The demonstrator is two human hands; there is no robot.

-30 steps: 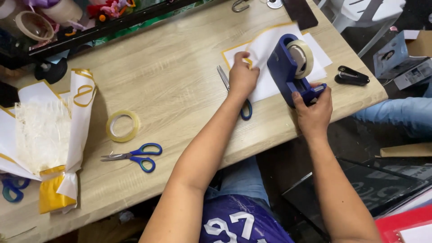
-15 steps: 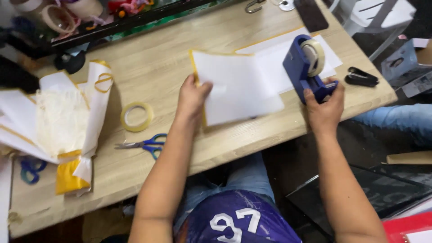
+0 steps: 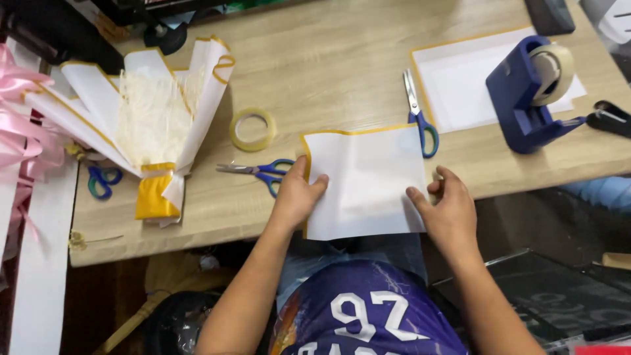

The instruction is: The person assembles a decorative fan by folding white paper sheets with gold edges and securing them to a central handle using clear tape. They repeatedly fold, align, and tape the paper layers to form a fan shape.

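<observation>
White sheet [image 3: 365,181] gripped by left hand [image 3: 296,194], right hand [image 3: 450,207]; blue scissors [image 3: 259,172], tape ring [image 3: 252,129] beside.

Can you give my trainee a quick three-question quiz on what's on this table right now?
1. True or false: both hands, left hand and right hand, grip the white yellow-edged sheet.
2. Which lies between the left hand and the wrapped bouquet?
A. black stapler
B. blue-handled scissors
C. blue tape dispenser
3. Fill in: the loose tape roll lies flat on the wooden ____.

Key:
1. True; one hand at each side edge.
2. B.
3. Table.
</observation>
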